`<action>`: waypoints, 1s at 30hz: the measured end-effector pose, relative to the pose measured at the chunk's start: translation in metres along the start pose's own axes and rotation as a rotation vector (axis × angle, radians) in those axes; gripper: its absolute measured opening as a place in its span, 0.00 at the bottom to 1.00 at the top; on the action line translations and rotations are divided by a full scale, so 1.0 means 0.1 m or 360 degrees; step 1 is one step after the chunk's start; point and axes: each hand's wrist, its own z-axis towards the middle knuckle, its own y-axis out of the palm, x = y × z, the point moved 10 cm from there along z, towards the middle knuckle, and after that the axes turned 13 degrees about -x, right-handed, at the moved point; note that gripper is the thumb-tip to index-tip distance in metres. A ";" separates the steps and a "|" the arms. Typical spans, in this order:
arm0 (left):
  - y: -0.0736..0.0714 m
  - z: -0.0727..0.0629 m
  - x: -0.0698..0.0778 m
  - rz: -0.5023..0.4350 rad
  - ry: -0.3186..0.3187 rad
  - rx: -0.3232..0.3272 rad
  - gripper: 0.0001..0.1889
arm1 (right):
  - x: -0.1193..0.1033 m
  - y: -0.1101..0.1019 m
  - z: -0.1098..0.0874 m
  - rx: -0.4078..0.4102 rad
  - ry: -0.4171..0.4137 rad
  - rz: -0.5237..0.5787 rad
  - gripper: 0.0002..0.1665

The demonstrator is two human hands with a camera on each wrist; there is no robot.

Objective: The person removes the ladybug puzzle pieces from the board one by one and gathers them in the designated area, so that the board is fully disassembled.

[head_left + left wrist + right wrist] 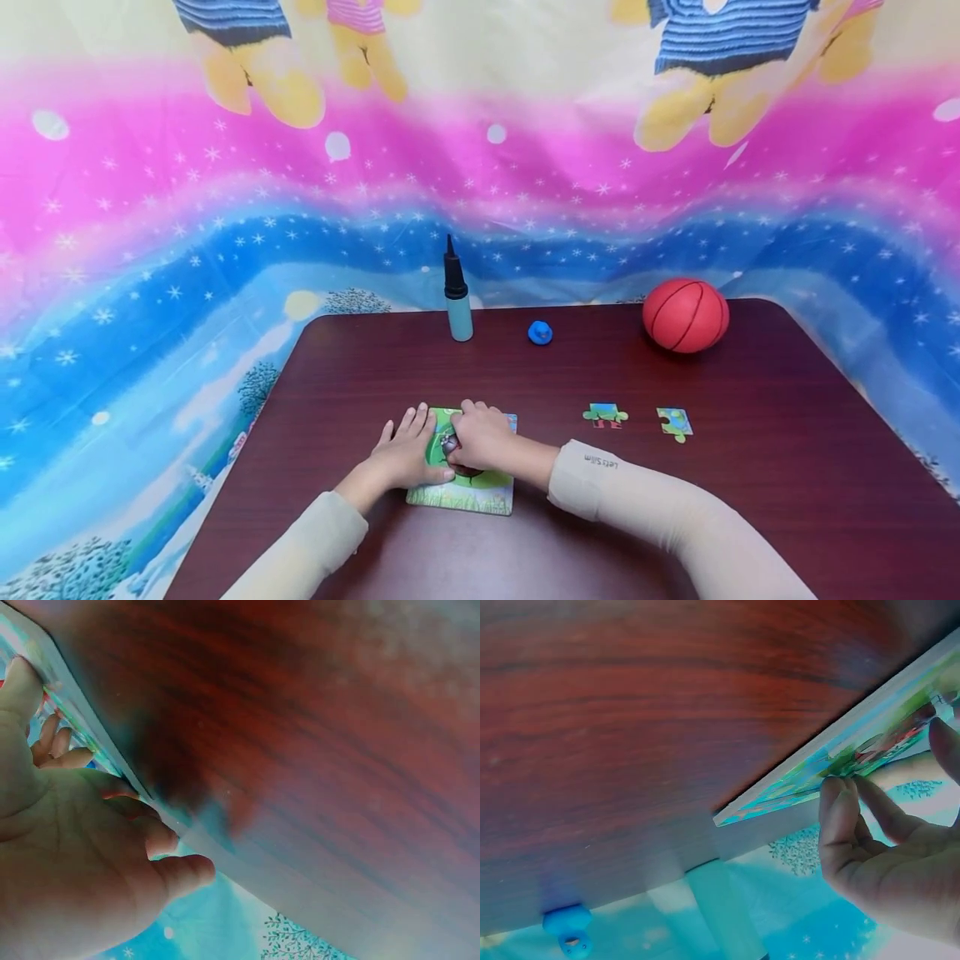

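A jigsaw puzzle board point(476, 502) with a green picture lies flat on the table below both hands. My left hand point(405, 458) rests on its left side, fingers spread and thumb pointing inward. In the left wrist view, that hand point(75, 855) lies along the board's edge point(97, 724). My right hand point(483, 437) reaches across the board's upper middle with bent fingers. In the right wrist view, the fingertips point(840, 791) and thumb touch the picture side of the board point(780, 791). Whether a piece is pinched there cannot be made out.
Two loose puzzle pieces, one green and red point(606, 414) and one blue and green point(676, 423), lie right of the board. Farther back are a teal hand pump point(460, 317), a small blue toy point(540, 332) and a red ball point(686, 315). A printed cloth point(487, 175) hangs behind.
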 end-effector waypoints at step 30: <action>0.04 -0.16 -0.33 -0.0154 -0.0097 -0.0045 0.56 | 0.03 0.18 0.31 -0.0174 0.0240 0.2224 0.24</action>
